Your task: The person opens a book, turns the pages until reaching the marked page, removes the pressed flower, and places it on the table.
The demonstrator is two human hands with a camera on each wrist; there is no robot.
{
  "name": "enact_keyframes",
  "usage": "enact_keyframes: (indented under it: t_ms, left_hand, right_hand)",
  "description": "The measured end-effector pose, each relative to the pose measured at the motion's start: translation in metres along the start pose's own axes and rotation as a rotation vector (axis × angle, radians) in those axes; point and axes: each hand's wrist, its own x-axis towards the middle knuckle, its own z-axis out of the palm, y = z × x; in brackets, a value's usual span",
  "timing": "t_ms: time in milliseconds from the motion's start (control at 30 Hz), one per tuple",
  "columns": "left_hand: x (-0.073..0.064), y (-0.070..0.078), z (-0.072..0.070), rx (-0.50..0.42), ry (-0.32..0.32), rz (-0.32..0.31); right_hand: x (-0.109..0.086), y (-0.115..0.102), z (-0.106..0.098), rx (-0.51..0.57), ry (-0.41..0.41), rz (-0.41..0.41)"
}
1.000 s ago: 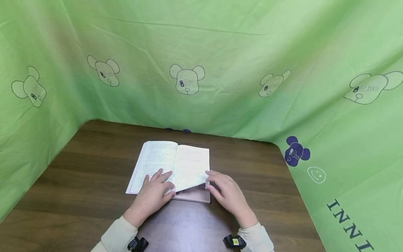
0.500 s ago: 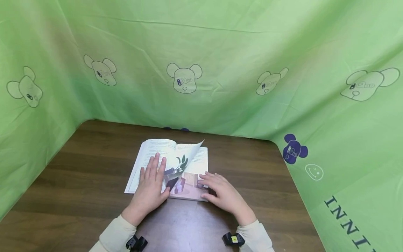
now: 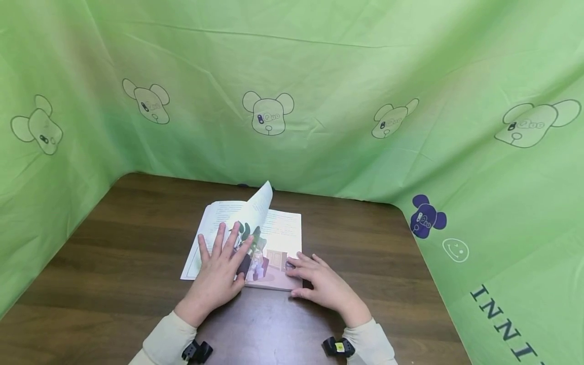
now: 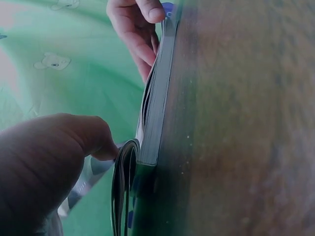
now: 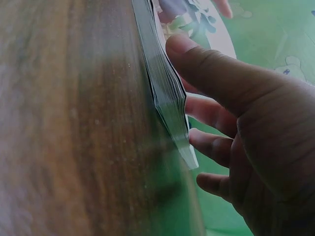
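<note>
An open book [image 3: 285, 230] lies on the table, text on its left page and a pinkish room picture low on the right one. One leaf [image 3: 259, 205] stands half raised near the spine, its upper corner curling up; a plant drawing shows on it. My left hand [image 3: 216, 279] lies over the left page with fingers spread, fingertips against the raised leaf. My right hand [image 3: 326, 286] rests its loosely bent fingers on the right page's lower outer corner. In the right wrist view the thumb [image 5: 206, 66] is at the edge of the page block [image 5: 167, 83].
The brown wooden table [image 3: 374, 253] extends around the book on all sides. A green curtain [image 3: 337, 152] with bear drawings hangs behind it and along both sides. Black wrist devices [image 3: 338, 347] sit at the cream sleeves.
The leaf lifted at its lower right a second ago has swung leftward toward the spine, uncovering the picture page. My left hand moved up slightly and spread its fingers; the right hand stayed near the corner.
</note>
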Motion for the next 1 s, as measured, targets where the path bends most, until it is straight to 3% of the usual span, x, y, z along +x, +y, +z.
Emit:
enact_keyframes:
  t_ms: [267,633,1000]
  left_hand:
    - [-0.0016,0.0012,0.0017,-0.018,-0.005,-0.014]
    - [-0.0032,0.0037,-0.0006,-0.079,-0.099,-0.052]
    - [-0.0019,0.0075,-0.0042,-0.125,-0.222,-0.147]
  right_hand:
    - [-0.0021,0.0017,0.002,0.007,0.008,0.007]
    - [-0.0004,0.0014,0.0008,0.019,-0.005,0.024]
    - [-0.0007,0.0034,0.0009,-0.006,0.009,0.004]
